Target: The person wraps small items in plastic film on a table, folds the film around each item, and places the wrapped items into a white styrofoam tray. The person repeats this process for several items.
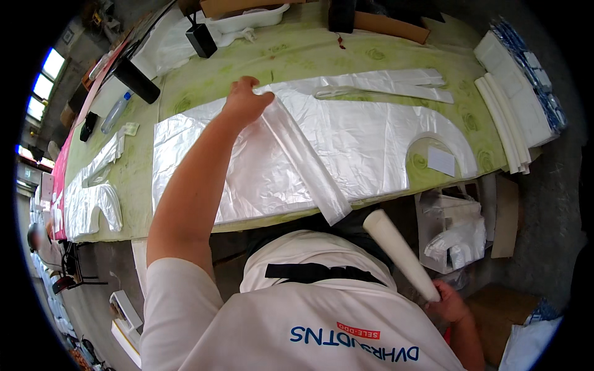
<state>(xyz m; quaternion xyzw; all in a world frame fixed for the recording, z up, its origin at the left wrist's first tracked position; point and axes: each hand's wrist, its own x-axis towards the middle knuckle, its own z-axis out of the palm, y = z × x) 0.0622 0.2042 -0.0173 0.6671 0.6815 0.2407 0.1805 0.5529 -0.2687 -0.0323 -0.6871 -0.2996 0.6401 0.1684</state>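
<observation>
A large sheet of thin, shiny translucent plastic [365,136], cut with a rounded notch at its right end and a long strip at the far side, lies flat on the table. A narrow folded plastic band [303,154] runs slantwise over it, its near end at the table's front edge. My left hand [247,102] is over the sheet by the band's far end, thumb and fingers apart, with nothing visibly held. Low at the right, my right hand [450,304] grips the lower end of a white roll [399,250], which is tilted beside my body.
The table has a green patterned cover [272,59]. Smaller folded plastic [102,204], a bottle [116,112] and a black cylinder [137,81] are at the left. White rolls [504,123] lie along the right edge; a bin with plastic [455,238] stands below.
</observation>
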